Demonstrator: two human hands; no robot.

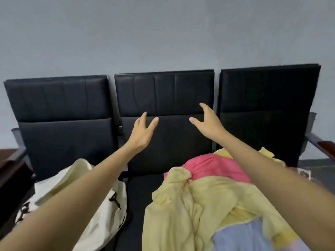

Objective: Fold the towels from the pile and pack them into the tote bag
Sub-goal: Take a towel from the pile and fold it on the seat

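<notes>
A pile of towels lies on the black bench seat at the lower right: a crumpled pale yellow towel [190, 205] on top, a pink towel [215, 169] behind it and a light blue towel [243, 236] at the front. A cream tote bag [101, 211] with black printing lies on the left seat, partly hidden by my left forearm. My left hand [143, 133] and my right hand [208, 122] are both raised in front of the middle backrest, fingers spread, holding nothing and well above the towels.
The black three-seat bench [163, 95] stands against a grey wall. Dark wooden armrests sit at the far left [10, 171] and far right [326, 144]. A strip of bare black seat [137, 196] runs between bag and pile.
</notes>
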